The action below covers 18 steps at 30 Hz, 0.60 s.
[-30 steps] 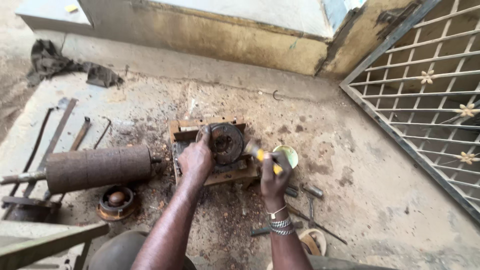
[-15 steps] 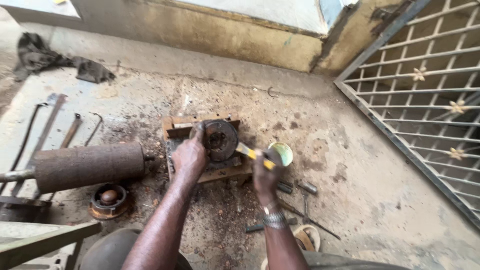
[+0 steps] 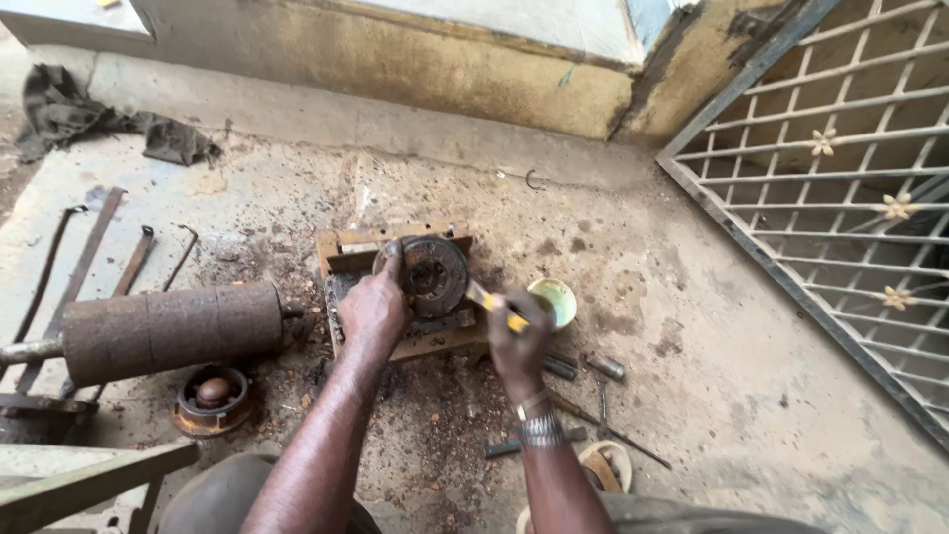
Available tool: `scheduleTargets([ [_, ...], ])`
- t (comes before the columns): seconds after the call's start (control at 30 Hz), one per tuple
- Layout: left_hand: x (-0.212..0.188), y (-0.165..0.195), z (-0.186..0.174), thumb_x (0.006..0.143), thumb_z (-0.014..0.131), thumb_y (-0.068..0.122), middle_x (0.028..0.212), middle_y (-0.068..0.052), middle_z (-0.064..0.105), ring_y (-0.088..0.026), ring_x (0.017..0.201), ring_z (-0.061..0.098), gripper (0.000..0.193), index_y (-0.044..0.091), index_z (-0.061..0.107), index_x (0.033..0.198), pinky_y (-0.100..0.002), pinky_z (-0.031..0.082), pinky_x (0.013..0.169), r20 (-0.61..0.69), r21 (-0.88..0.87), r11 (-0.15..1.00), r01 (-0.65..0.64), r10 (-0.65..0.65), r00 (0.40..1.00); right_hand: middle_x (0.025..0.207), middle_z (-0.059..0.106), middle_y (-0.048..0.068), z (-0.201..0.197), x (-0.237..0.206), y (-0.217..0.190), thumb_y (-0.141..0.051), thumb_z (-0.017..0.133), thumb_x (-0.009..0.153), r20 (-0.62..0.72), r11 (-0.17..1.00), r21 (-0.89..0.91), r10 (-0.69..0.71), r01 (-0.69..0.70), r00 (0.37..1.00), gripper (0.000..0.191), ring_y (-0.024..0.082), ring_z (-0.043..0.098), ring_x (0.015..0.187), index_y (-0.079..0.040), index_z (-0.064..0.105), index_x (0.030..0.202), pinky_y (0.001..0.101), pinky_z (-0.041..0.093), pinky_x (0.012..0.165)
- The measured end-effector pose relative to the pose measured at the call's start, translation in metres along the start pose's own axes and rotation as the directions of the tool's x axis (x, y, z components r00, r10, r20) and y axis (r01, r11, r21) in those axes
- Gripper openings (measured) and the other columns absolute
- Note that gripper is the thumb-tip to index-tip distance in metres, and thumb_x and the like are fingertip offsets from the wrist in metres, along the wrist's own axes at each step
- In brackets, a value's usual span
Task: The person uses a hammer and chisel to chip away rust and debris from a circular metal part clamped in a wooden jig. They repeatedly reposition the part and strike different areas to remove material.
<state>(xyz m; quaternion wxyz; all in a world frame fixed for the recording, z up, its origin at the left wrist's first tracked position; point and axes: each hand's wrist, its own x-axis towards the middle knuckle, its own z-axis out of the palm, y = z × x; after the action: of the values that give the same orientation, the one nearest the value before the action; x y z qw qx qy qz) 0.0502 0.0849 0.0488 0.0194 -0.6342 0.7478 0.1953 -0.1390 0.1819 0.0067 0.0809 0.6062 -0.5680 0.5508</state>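
**Down on the dirty concrete: 2 hands at a rusty round part**

Down at the middle of the scene, the left hand lay on the left edge of a dark, rusty round metal part, its fingers curled over the rim and pressed against it. That round part sat upright on a small, worn wooden block frame resting on the stained concrete floor.

Just right of that grip, the right hand was closed tightly around a tool with a yellow handle, whose tip slanted up and left toward the lower right edge of the round part; whether the tip touched the metal could not be told. A metal bracelet circled the right wrist.

Immediately right of the tool hand stood a small pale green bowl. Below and right of that hand lay a few bolts and thin rods, close together on the floor. A sandal showed near the right forearm.

Well left of the left hand's grip lay a large rusty cylinder on a shaft, and just below it a small round bearing housing. Farther left, flat metal bars lay side by side. A dark rag was crumpled far up and left, near the base of the wall. A metal lattice gate stood far to the right.
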Motion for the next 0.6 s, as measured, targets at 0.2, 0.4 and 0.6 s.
scheduleTargets([
  [0.2, -0.002, 0.001, -0.007, 0.098, 0.062, 0.014, 0.087, -0.007, 0.068, -0.016, 0.069, 0.062, 0.087, 0.033, 0.009, 0.164, -0.034, 0.063, 0.064, 0.036, -0.084, 0.996, 0.032, -0.03, 0.999, 0.074, 0.063, 0.002, 0.004, 0.002, -0.004, -0.033, 0.059, 0.104, 0.157, 0.968, 0.161, 0.169, -0.194, 0.973, 0.029, 0.01, 0.061, 0.071, -0.01, 0.061, 0.086, 0.0235, 0.051, 0.063],
  [0.4, 0.003, -0.024, 0.003, 0.092, 0.071, 0.023, 0.107, -0.01, 0.074, -0.016, 0.077, 0.071, 0.08, 0.032, 0.028, 0.158, -0.036, 0.061, 0.081, -0.079, -0.424, 0.898, -0.119, 0.095, 0.992, 0.076, 0.057, 0.003, 0.002, 0.011, -0.019, -0.031, 0.06, 0.1, -0.153, 0.974, 0.225, 0.038, -0.002, 0.987, 0.026, 0.012, 0.053, 0.067, -0.01, 0.057, 0.084, 0.0264, 0.046, 0.057],
  [0.6, 0.012, -0.031, 0.01, 0.091, 0.071, 0.018, 0.11, -0.008, 0.074, -0.015, 0.071, 0.067, 0.074, 0.039, 0.037, 0.154, -0.034, 0.06, 0.072, -0.106, -0.461, 0.878, -0.127, 0.088, 0.99, 0.074, 0.06, 0.004, -0.012, 0.0, -0.048, -0.026, 0.059, 0.1, 0.154, 0.933, 0.333, 0.09, -0.138, 0.984, 0.025, 0.015, 0.057, 0.065, -0.004, 0.062, 0.09, 0.0316, 0.047, 0.059],
])
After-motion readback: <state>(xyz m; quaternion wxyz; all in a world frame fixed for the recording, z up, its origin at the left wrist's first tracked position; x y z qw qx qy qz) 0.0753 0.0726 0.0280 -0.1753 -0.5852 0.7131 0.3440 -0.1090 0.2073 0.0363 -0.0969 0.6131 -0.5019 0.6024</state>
